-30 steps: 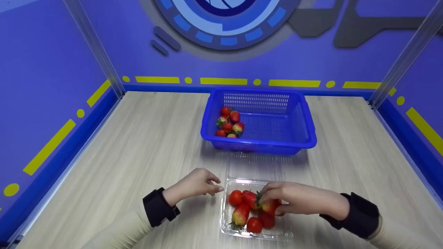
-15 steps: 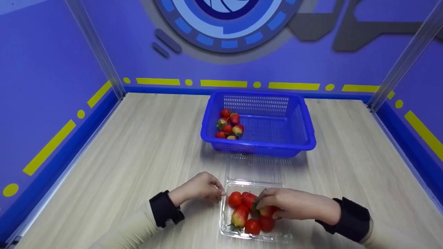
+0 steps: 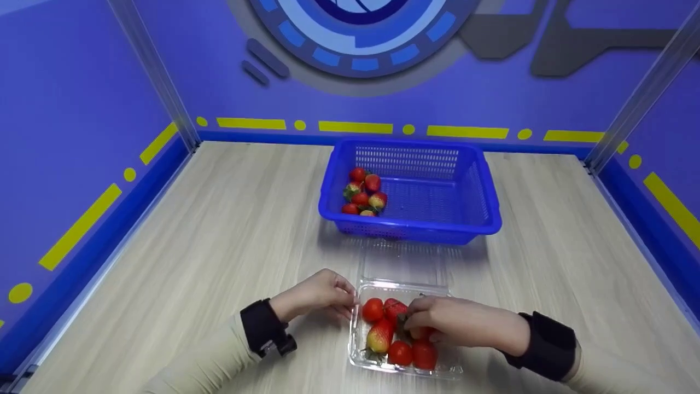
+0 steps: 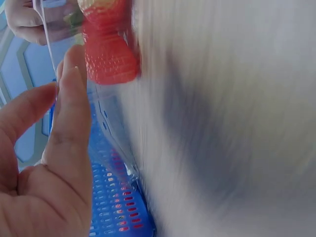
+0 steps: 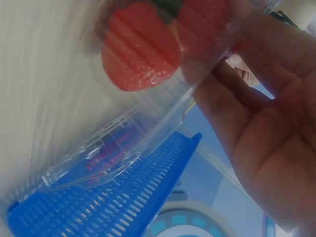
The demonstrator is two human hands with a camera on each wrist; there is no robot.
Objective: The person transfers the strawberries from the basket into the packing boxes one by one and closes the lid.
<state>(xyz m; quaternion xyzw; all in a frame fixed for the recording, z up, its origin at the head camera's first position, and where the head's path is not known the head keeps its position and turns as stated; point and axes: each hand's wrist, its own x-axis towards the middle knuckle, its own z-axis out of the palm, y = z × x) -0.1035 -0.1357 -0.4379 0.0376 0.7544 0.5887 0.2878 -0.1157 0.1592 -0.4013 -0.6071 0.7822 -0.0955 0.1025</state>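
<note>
A clear plastic clamshell box (image 3: pixel 358 358) lies on the table with its lid folded back. Several red strawberries (image 3: pixel 380 335) sit in it, some with yellowish parts and green leaves. My left hand (image 3: pixel 322 293) pinches the box's left rim between thumb and index finger; in the left wrist view a strawberry (image 4: pixel 111 59) shows through the wall beside the fingers. Inside the box's right half, my right hand (image 3: pixel 465 323) holds a strawberry (image 3: pixel 427 331) with its fingertips, mostly hidden by the hand. The right wrist view shows another strawberry (image 5: pixel 140 47) through the plastic.
Behind the box stands a blue perforated basket (image 3: pixel 407 221), with several strawberries (image 3: pixel 360 198) at its left side. The open lid (image 3: pixel 404 262) reaches toward the basket's front. Blue panels (image 3: pixel 350 98) bound the wooden table (image 3: pixel 235 219) at the back and sides.
The left hand has moved right and closed its fingers on the box rim. The right hand has shifted slightly left with the strawberry, and the lower strawberries have shifted a little.
</note>
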